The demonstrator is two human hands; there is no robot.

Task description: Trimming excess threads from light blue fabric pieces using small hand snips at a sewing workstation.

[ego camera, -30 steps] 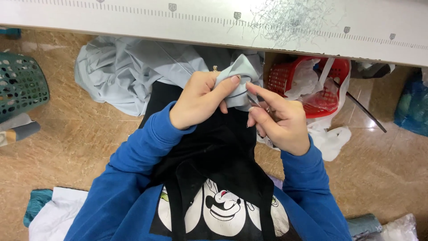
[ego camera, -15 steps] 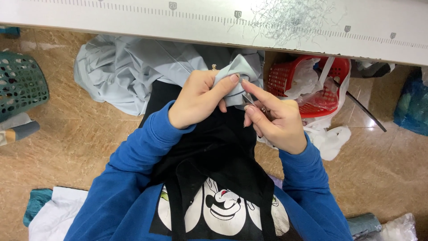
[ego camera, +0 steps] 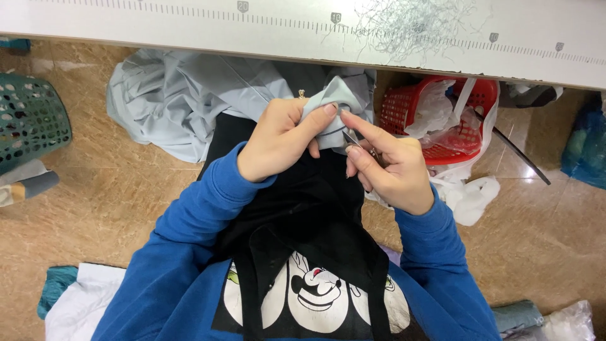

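My left hand [ego camera: 278,139] pinches a fold of pale grey-blue fabric [ego camera: 334,104] between thumb and fingers, over my lap. My right hand [ego camera: 388,164] holds a small metal thread snipper [ego camera: 353,140] with its tip against that same fold. The rest of the pale garment [ego camera: 189,101] spills to the left onto the floor. I wear blue sleeves and a black apron [ego camera: 303,208] over a cartoon print.
A white table edge with a ruler scale [ego camera: 303,25] runs across the top, with loose thread clippings [ego camera: 410,25] on it. A red basket [ego camera: 442,120] with white plastic bags stands to the right, a green basket [ego camera: 28,120] to the left. Cloth bundles lie on the floor.
Both hands stay on the fabric fold; the right hand's fingers have shifted slightly toward it with the snipper.
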